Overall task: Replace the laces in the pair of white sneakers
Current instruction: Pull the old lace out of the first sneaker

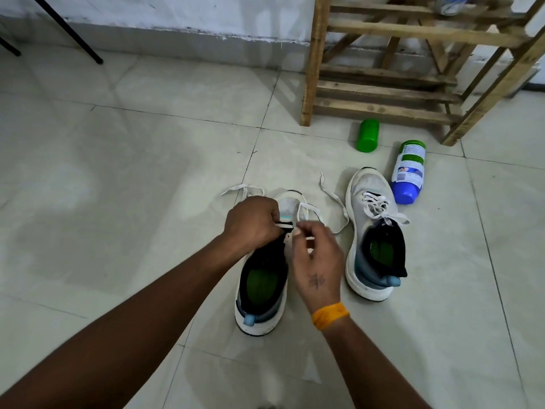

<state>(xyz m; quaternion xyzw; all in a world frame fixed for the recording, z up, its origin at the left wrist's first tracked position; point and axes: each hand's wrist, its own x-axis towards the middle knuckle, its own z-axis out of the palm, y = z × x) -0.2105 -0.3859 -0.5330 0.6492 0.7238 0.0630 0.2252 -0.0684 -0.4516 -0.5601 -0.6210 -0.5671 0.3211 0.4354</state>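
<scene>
Glossy pale floor tiles are carrying two white mesh sneakers, toes pointing away, in front of a slatted wooden rack. Over the near sneaker, the left hand is curling tight at the eyelets while the right hand is pinching the flat white lace between narrow fingertips. Beside them, the far sneaker is sitting laced and knotted, near a green cap and a blue-ended bottle lying on its side.

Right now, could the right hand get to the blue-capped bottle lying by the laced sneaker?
Probably yes. The bottle lies in the open on the floor, but the right hand pinches the lace and would have to let go first.
</scene>
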